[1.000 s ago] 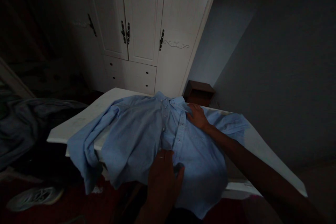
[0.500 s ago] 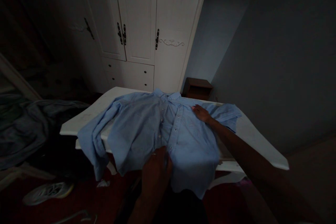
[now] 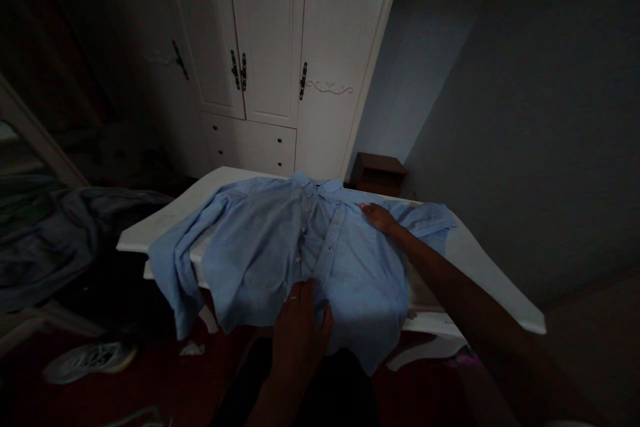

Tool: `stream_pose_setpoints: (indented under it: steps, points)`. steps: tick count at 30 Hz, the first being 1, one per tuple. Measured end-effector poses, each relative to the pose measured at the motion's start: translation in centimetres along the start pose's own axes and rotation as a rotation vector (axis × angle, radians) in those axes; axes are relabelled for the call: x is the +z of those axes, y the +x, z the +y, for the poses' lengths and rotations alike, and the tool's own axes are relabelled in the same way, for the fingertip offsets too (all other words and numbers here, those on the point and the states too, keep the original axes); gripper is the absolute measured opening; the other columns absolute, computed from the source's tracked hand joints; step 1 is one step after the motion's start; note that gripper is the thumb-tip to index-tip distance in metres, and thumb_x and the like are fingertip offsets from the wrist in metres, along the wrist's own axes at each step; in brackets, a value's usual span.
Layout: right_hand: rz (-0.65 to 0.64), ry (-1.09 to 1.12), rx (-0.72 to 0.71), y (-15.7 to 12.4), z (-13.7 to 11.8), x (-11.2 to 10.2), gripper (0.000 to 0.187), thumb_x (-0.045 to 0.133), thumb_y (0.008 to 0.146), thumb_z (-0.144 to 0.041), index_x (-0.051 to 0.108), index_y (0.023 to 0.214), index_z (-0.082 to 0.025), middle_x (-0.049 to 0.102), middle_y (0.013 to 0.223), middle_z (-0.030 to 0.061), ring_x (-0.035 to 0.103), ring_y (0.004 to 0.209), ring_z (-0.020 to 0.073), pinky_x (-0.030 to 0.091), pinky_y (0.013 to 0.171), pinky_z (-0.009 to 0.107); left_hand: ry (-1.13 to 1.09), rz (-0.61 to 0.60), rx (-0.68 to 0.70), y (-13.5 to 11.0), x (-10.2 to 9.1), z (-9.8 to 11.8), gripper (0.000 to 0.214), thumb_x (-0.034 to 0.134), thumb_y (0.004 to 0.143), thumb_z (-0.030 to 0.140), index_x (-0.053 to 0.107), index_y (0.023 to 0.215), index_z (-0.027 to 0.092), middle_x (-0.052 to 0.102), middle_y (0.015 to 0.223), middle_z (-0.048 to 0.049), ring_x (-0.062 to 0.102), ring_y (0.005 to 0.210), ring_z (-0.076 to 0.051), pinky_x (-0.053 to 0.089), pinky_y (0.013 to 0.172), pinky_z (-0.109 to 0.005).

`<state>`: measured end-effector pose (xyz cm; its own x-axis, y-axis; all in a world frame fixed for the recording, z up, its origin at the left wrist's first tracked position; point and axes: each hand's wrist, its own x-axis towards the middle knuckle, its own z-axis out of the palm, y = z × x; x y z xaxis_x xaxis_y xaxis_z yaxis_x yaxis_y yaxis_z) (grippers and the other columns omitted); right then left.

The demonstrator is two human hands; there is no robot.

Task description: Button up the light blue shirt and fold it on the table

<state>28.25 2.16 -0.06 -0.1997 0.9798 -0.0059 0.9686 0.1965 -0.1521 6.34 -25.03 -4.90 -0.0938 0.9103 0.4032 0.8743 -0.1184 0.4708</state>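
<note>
A light blue button-up shirt (image 3: 240,240) lies spread face up on a white table (image 3: 500,287), its front unbuttoned and its collar at the far edge. The lower part and one sleeve hang over the near edge. At the bottom of the front opening, my left hand (image 3: 300,327), with a ring on one finger, is closed on the edge of the buttonhole side; the fingertips are partly hidden. My right hand (image 3: 380,217) rests flat on the upper right of the shirt, below the shoulder, fingers stretched out.
Behind the table stands a white wardrobe (image 3: 270,33) with dark handles. A small brown cabinet (image 3: 380,173) is at the back right, near a grey wall. Dark clothes (image 3: 60,240) are heaped on the left. A shoe (image 3: 90,361) lies on the red floor.
My left hand has drawn the lower front edge of the shirt a little to the left, and the hanging hem has shifted with it. My right hand stays on the upper shirt.
</note>
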Motion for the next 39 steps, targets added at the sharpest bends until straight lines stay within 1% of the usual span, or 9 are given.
stream_pose_setpoints:
  steps: [5,10,16,19,22,26,29,33,39]
  points:
    - [0.063,-0.068,0.05,-0.2,-2.8,-0.2,0.053,0.03,0.097,-0.051,0.055,0.125,-0.013,0.058,0.128,0.0204,0.056,0.117,0.0306,0.044,0.094,0.04,0.107,0.034,-0.036,0.2,0.9,0.6,0.038,0.049,0.083,0.007,0.052,0.12,0.017,0.061,0.109,-0.0091,0.065,0.086,-0.019,0.053,0.072,-0.03]
    - [0.228,-0.077,-0.127,0.6,-5.0,-0.2,0.049,0.045,0.092,-0.037,0.044,0.135,-0.014,0.05,0.138,0.0172,0.049,0.125,0.0279,0.037,0.103,0.036,0.085,0.083,-0.01,0.3,1.3,0.5,0.037,0.049,0.084,0.011,0.051,0.12,0.017,0.061,0.111,-0.0093,0.064,0.093,-0.02,0.054,0.076,-0.03]
    - [0.082,0.038,0.017,2.1,-7.9,0.4,0.061,0.038,0.089,-0.059,0.048,0.132,-0.016,0.053,0.135,0.0174,0.05,0.123,0.0325,0.04,0.099,0.047,0.033,0.072,-0.119,0.1,1.6,1.1,0.034,0.046,0.086,0.011,0.056,0.117,0.02,0.063,0.109,-0.0087,0.066,0.081,-0.019,0.053,0.064,-0.028]
    - [0.003,0.037,0.098,2.6,-8.9,0.6,0.068,0.04,0.085,-0.066,0.05,0.131,-0.017,0.051,0.137,0.0182,0.047,0.126,0.037,0.036,0.099,0.057,-0.161,0.108,-0.137,0.0,1.0,1.1,0.037,0.043,0.082,0.009,0.06,0.113,0.019,0.065,0.107,-0.0089,0.066,0.091,-0.02,0.054,0.075,-0.032]
    - [0.004,0.015,0.094,3.0,-8.7,0.8,0.071,0.039,0.084,-0.07,0.051,0.13,-0.017,0.051,0.136,0.0185,0.046,0.126,0.0378,0.035,0.1,0.058,-0.499,0.097,-0.243,-0.1,0.0,0.6,0.031,0.048,0.078,0.017,0.063,0.106,0.017,0.068,0.097,-0.0084,0.065,0.091,-0.022,0.053,0.08,-0.035]
    - [-0.013,-0.036,-0.027,3.7,-7.1,1.3,0.08,0.029,0.085,-0.075,0.047,0.136,-0.016,0.044,0.144,0.02,0.039,0.134,0.0372,0.031,0.105,0.053,-1.038,-0.026,-0.658,-1.0,-0.4,-1.0,0.025,0.057,0.068,0.032,0.064,0.087,0.017,0.061,0.066,-0.0001,0.058,0.059,-0.014,0.046,0.055,-0.025]
    - [-0.039,-0.044,-0.082,4.3,-5.7,1.6,0.077,0.017,0.091,-0.07,0.044,0.14,-0.017,0.037,0.15,0.0176,0.033,0.139,0.033,0.029,0.109,0.048,-1.288,-0.155,-0.831,-2.5,0.7,-2.3,0.025,0.063,0.061,0.037,0.063,0.076,0.016,0.053,0.055,0.0036,0.046,0.048,-0.009,0.037,0.049,-0.022]
    - [-0.046,-0.057,-0.104,4.5,-4.9,2.0,0.072,0.018,0.095,-0.063,0.037,0.145,-0.014,0.029,0.155,0.0176,0.024,0.144,0.031,0.024,0.112,0.045,-1.32,-0.195,-0.903,-4.8,3.3,-3.0,0.031,0.071,0.055,0.043,0.056,0.062,0.017,0.047,0.054,0.0042,0.043,0.05,-0.009,0.035,0.053,-0.023]
    - [0.043,-0.088,-0.138,4.2,-4.6,2.9,0.069,0.018,0.097,-0.06,0.035,0.145,-0.013,0.03,0.154,0.0191,0.025,0.143,0.0313,0.023,0.112,0.048,-1.047,-0.143,-0.827,-7.2,4.9,-4.1,0.054,0.067,0.06,0.07,0.05,0.057,0.019,0.048,0.058,0.0018,0.049,0.063,-0.015,0.039,0.061,-0.026]
